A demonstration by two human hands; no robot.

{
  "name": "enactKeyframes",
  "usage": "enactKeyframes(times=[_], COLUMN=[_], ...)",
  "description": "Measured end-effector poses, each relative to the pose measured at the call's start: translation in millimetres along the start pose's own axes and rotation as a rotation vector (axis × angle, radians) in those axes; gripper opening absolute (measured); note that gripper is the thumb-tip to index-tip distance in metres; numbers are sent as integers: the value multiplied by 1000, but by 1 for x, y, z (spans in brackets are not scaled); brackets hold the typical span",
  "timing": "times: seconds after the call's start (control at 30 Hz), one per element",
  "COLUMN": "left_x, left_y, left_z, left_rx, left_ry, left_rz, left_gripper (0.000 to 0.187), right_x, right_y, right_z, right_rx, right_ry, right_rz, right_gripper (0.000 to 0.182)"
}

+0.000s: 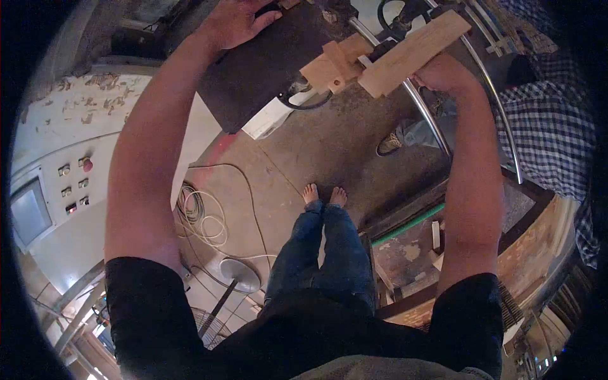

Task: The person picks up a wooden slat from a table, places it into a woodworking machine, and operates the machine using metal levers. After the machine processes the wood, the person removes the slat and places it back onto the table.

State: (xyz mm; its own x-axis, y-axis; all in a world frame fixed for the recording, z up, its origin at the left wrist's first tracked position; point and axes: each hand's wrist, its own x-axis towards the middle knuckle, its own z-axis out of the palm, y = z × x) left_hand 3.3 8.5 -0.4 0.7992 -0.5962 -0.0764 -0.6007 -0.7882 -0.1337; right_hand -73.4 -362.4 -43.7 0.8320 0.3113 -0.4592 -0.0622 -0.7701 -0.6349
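Note:
My left hand (239, 24) is at the top, left of centre, over the edge of a dark flat panel (263, 69); its thumb is apart from the fingers and I see nothing held in it. At the upper right my right hand (436, 73) grips a light wooden board (415, 54) from below, its fingers partly hidden by the board. Left of that board lies another wooden piece (326, 68) with a small hole. Curved metal rails (425, 114) run beneath and beside the board.
A machine cabinet with a screen (30, 212) and a red button (86, 164) stands at left. Coiled cables (201, 212) lie on the floor. A person in a checked shirt (548, 126) is at right, beyond a wooden-framed table (411, 253).

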Motion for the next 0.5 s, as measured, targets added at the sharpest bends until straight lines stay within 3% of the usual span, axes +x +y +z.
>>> enactKeyframes(times=[0.03,0.1,0.3,0.43,0.5], left_x=[6,20,22,21,23], left_y=[-6,-17,-7,-7,-5], left_z=[1,-1,-3,-10,-17], left_rx=[1,-90,-13,-68,-125], left_ry=[3,-224,-211,-173,-264], left_rz=[-4,23,-39,-5,-47], left_gripper=[67,68,70,73,76], right_x=[-4,-5,0,-3,1], right_y=[-3,-3,17,3,4], right_z=[-1,-2,10,2,-1], right_rx=[-151,-306,-324,-378,-458], right_ry=[51,100,284,113,87], right_rz=[-118,-237,-404,-209,-179], right_gripper=[23,26,35,36,36])
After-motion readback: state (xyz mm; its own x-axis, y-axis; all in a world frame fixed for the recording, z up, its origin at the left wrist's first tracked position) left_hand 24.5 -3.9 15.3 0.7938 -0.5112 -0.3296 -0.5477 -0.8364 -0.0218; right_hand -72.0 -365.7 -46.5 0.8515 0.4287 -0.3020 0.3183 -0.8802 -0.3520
